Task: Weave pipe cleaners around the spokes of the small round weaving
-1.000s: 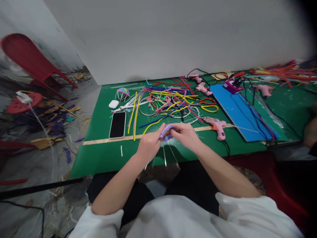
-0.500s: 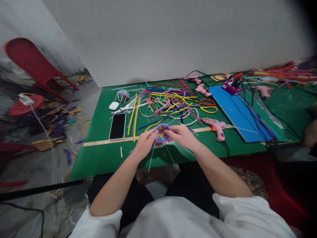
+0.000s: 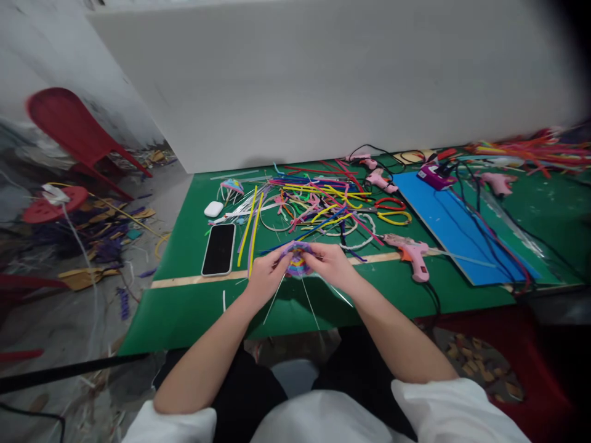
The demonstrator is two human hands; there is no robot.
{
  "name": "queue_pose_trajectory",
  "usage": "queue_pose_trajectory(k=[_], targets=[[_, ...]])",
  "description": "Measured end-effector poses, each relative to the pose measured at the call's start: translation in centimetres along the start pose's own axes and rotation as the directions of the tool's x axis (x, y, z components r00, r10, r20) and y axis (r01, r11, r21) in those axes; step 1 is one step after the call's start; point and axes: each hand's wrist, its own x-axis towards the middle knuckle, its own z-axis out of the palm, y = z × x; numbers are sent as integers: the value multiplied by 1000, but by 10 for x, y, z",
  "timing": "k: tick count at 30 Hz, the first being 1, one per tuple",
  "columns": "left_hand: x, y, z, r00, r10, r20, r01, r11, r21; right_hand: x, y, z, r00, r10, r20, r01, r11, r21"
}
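A small round piece (image 3: 298, 261) in purple, yellow and other colours is held over the near part of the green table (image 3: 184, 317). My left hand (image 3: 270, 269) grips its left edge, and my right hand (image 3: 329, 264) pinches its right side. Thin pale rods stick out from it towards my lap. Just beyond lies a tangle of coloured pipe cleaners (image 3: 318, 200). Yellow strips (image 3: 252, 231) and a phone (image 3: 218, 249) with a dark screen are left of my hands. A pink glue gun (image 3: 415, 253) rests to their right.
Scissors (image 3: 392, 211) with red and yellow handles lie behind the glue gun. A blue board (image 3: 452, 231) carries a purple power block (image 3: 435, 176) and cables. More pink glue guns (image 3: 381, 180) are at the back. A white case (image 3: 213, 209) sits beyond the phone. A red chair (image 3: 74, 132) stands left.
The camera view has shifted, so the table sits a little lower. Both hands still hold the round piece, which has turned or tilted slightly, and its rods point differently.
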Motion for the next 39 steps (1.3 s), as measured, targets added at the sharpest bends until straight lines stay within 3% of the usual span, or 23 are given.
queue_pose_trajectory(k=[3, 6, 12, 15, 18, 29, 34, 39], targets=[[7, -8, -4, 993, 116, -3, -115, 990, 79, 9, 7, 4, 998, 48, 29, -52, 989, 140], [10, -17, -8, 992, 127, 10, -127, 986, 109, 17, 13, 7, 994, 83, 69, -96, 972, 213], [11, -30, -13, 996, 65, -61, -55, 987, 153, 21, 19, 13, 995, -17, 94, 23, 998, -61], [10, -35, -11, 989, 106, -101, -86, 979, 187, 21, 19, 19, 998, -61, -34, 59, 996, -68], [7, -37, -8, 988, 122, -94, -108, 984, 140, 19, 20, 26, 989, -71, -132, 71, 997, -4], [4, -44, -6, 997, 57, -45, -61, 994, -91, 18, 30, 28, 985, -136, -108, 127, 988, -87], [6, -40, -9, 999, -1, -38, 1, 1000, 6, 18, 28, 29, 991, -110, -77, 107, 994, -33], [5, -40, -9, 983, 148, -113, -126, 976, 178, 18, 25, 30, 996, -58, -64, 58, 998, -9]])
